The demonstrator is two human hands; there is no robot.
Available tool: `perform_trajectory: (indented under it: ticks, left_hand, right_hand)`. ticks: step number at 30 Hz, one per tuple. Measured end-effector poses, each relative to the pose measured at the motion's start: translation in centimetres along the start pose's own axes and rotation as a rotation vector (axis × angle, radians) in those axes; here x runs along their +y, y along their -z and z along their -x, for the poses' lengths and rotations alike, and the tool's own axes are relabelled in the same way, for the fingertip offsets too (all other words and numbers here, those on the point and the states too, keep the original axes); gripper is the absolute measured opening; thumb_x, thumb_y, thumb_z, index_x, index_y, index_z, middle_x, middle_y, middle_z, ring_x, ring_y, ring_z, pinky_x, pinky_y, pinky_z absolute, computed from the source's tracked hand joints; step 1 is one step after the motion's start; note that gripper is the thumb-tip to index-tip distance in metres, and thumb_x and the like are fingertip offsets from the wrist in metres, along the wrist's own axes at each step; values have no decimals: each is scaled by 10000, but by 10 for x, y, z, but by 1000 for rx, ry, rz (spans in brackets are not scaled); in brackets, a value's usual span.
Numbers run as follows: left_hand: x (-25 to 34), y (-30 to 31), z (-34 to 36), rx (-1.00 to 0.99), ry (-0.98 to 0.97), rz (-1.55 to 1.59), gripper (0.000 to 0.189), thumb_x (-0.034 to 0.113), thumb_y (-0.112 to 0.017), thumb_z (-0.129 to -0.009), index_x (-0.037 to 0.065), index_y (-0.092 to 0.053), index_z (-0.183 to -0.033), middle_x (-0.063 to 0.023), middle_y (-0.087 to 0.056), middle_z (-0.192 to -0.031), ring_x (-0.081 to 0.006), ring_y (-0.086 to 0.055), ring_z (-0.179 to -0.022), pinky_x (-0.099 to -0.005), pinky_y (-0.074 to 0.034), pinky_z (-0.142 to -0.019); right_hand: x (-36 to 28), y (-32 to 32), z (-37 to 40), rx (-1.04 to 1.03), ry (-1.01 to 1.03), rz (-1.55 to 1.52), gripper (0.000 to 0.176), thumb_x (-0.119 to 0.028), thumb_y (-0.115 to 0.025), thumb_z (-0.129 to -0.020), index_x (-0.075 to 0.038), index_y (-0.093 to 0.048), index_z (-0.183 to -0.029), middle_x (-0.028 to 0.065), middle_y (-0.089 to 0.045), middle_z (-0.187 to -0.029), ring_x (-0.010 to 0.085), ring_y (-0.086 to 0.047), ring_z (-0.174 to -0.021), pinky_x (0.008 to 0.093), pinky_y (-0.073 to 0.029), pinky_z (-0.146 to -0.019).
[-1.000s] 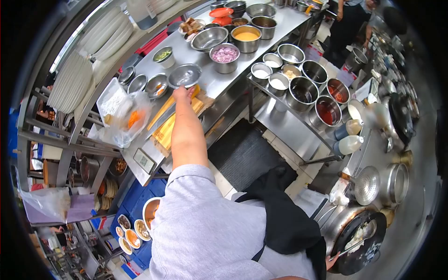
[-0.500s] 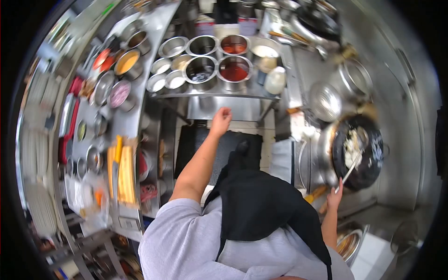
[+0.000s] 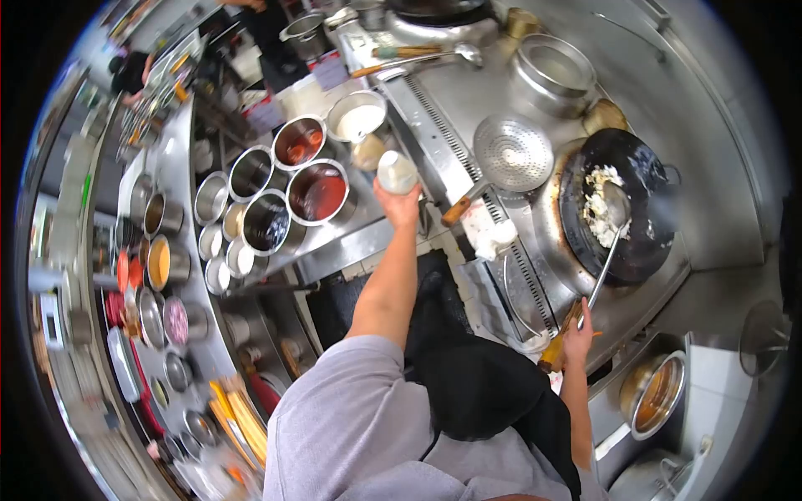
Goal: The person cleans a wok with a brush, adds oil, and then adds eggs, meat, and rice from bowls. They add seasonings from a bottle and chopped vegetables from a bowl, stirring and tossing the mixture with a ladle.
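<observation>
My left hand (image 3: 398,205) is closed round the lower part of a pale, translucent bottle (image 3: 397,169) at the corner of the table with the metal pots. My right hand (image 3: 576,338) grips the handle of a long ladle (image 3: 601,276). The ladle's bowl rests in a black wok (image 3: 640,200) on the stove, against white, chunky food (image 3: 598,213). Just left of the bottle are a pot of red sauce (image 3: 324,199) and a pot of white contents (image 3: 360,118).
A perforated strainer (image 3: 513,153) lies left of the wok, beside a crumpled white cloth (image 3: 494,240). Behind stands a large metal pot (image 3: 555,69). Left, a counter (image 3: 210,321) holds several containers. Two people (image 3: 267,37) (image 3: 129,73) are at the far left.
The view has turned toward the stove. My left hand, empty over the floor before, now has hold of the bottle. My right hand still grips the ladle in the wok.
</observation>
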State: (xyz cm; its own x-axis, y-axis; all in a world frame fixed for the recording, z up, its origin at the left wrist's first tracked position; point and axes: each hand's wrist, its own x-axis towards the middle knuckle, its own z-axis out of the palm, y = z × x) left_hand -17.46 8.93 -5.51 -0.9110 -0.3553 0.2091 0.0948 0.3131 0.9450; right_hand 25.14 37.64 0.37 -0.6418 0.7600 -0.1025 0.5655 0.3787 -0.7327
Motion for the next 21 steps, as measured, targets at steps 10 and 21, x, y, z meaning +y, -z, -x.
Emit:
perform_trajectory:
  ticks: [10,21]
  left_hand:
    - [140,-22,-85,-624,-289,-20,933,303,-860,-629,-23,-348,-1338,-253,-576,-1202,-352,-569,-1146,-401,-461,-971]
    - [334,-206,46,-1228,-1388,-786,874,273,-776,-648,195,-386,-1426,-126,-556,-1257,-304,-527,-1239,-526,-404,-1001]
  right_hand:
    - [-106,17,35,136,-249,-606,851,26,-472,-923,-266,-8,-1574,61,-525,-1041,81,-433,-483,248,-405,-418]
    - [-162,46,18,-37,-407,-1080,776,-26,-481,-960,-283,-80,-1572,8,-432,-677,85,-383,-443,260,-378,-415]
